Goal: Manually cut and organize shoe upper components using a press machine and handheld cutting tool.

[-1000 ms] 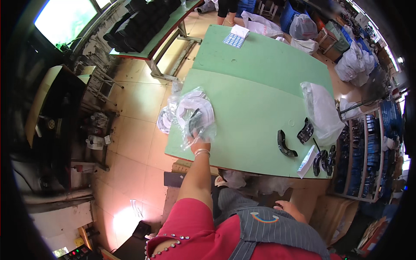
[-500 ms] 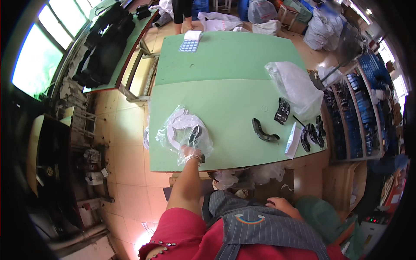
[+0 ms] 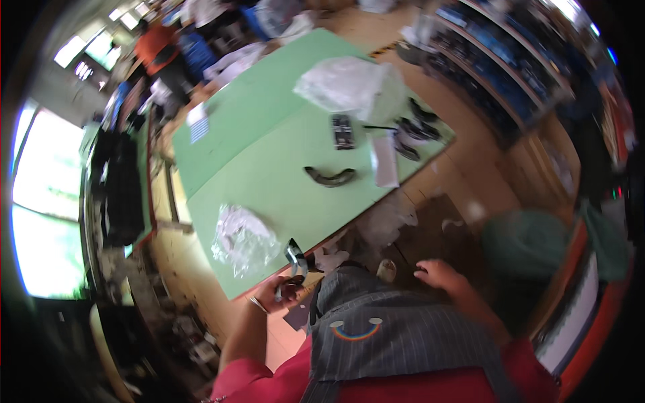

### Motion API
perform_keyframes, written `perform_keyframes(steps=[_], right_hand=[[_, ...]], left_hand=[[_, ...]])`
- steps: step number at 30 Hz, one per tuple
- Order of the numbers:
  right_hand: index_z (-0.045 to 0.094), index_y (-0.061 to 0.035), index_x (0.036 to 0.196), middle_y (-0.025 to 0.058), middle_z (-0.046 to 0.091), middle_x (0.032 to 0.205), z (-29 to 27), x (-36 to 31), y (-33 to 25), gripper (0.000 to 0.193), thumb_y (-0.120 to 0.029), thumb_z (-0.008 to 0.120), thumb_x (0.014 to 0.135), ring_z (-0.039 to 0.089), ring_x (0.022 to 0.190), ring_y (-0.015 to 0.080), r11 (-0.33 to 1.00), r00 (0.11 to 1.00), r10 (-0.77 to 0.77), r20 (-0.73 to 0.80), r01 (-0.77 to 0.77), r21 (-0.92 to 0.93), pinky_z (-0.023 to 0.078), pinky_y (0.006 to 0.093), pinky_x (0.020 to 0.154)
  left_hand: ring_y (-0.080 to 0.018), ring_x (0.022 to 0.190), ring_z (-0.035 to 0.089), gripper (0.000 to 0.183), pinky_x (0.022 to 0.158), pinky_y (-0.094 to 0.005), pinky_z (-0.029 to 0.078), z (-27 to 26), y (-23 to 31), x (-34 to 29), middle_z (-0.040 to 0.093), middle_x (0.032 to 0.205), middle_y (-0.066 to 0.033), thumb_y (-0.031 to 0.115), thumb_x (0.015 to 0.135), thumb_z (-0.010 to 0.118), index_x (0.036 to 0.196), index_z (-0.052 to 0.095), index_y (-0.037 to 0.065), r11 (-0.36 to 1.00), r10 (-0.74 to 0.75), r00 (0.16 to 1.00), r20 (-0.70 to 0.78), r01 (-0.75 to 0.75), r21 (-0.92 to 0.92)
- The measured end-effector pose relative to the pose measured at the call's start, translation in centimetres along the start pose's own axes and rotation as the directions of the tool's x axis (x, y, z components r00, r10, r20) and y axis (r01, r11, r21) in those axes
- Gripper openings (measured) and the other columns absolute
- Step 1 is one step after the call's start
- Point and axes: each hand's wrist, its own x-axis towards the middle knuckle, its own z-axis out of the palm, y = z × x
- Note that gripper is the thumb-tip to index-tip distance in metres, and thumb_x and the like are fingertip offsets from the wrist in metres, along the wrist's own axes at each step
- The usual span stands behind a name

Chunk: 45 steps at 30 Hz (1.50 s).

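Note:
My left hand (image 3: 274, 293) is closed around a curved black piece (image 3: 295, 255) with a glossy face and a paler inner side, at the green table's near edge. Just beyond it lies a clear plastic bag (image 3: 245, 242) with white curved parts inside. My right hand (image 3: 440, 274) is held low in front of the apron, slightly blurred, fingers apart and with nothing seen in it. Farther along the table rest another curved black piece (image 3: 329, 177) and a flat black part (image 3: 342, 131).
The green table (image 3: 269, 181) also carries a large translucent bag (image 3: 349, 84), a white paper strip (image 3: 384, 161), several black pieces (image 3: 415, 131) and a blue-and-white sheet (image 3: 198, 124). Shelving (image 3: 497, 67) stands at right. A person in orange (image 3: 156, 48) is at far left.
My left hand has come back from the plastic bag toward me, with the curved black piece in it. The view has turned to the right.

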Motion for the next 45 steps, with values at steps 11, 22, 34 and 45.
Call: perform_keyframes(steps=[11, 22, 34, 45], right_hand=[[0.052, -0.0017, 0.118, 0.0105, 0.062, 0.103, -2.6, -13.4, -3.4, 0.059, -0.052, 0.035, 0.093, 0.061, 0.082, 0.0156, 0.095, 0.787, 0.547, -0.285, 0.28, 0.955, 0.052, 0.0295, 0.066], [0.032, -0.0026, 0.131, 0.0204, 0.04, 0.122, 4.1, -32.6, -11.3, 0.066, -0.035, 0.062, 0.082, 0.047, 0.108, 0.0372, 0.751, -0.098, 0.643, -0.76, -0.11, 0.65, 0.044, 0.041, 0.087], [0.047, 0.0083, 0.117, 0.0146, 0.055, 0.092, 7.9, -43.0, -2.9, 0.048, -0.014, 0.052, 0.074, 0.055, 0.077, 0.0286, 0.386, -0.539, 0.277, -0.795, -0.696, 0.606, 0.046, 0.0378, 0.07], [0.057, -0.005, 0.105, 0.014, 0.056, 0.096, 17.1, -60.4, 3.5, 0.046, -0.033, 0.071, 0.071, 0.051, 0.093, 0.032, 0.14, -0.873, 0.319, -0.368, -0.34, 0.93, 0.039, 0.042, 0.082]], left_hand=[[-0.0249, 0.113, 0.05, 0.063, 0.096, -0.0375, 0.04, 26.6, -3.8, 10.4, 0.048, 0.123, -0.0155, -0.003, 0.071, 0.062, 0.128, 0.035, -0.004, 0.135, -0.096, 0.841, 0.533, -0.519, 0.844], [-0.0259, 0.101, 0.054, 0.047, 0.09, -0.0407, 0.045, 42.3, -28.7, 9.0, 0.051, 0.11, -0.0138, -0.005, 0.078, 0.055, 0.121, 0.036, -0.002, 0.413, -0.741, 0.535, 0.407, -0.116, 0.903], [-0.0191, 0.095, 0.054, 0.038, 0.081, -0.0314, 0.048, 47.1, -52.0, 8.6, 0.051, 0.105, -0.0093, -0.001, 0.084, 0.058, 0.115, 0.035, 0.003, 0.393, -0.68, 0.406, 0.61, -0.5, 0.771], [-0.0155, 0.105, 0.048, 0.038, 0.088, -0.0276, 0.041, 55.0, -66.0, 5.3, 0.049, 0.119, -0.0103, 0.016, 0.089, 0.056, 0.121, 0.047, -0.001, 0.072, -0.992, -0.004, 0.123, -0.827, 0.557]])
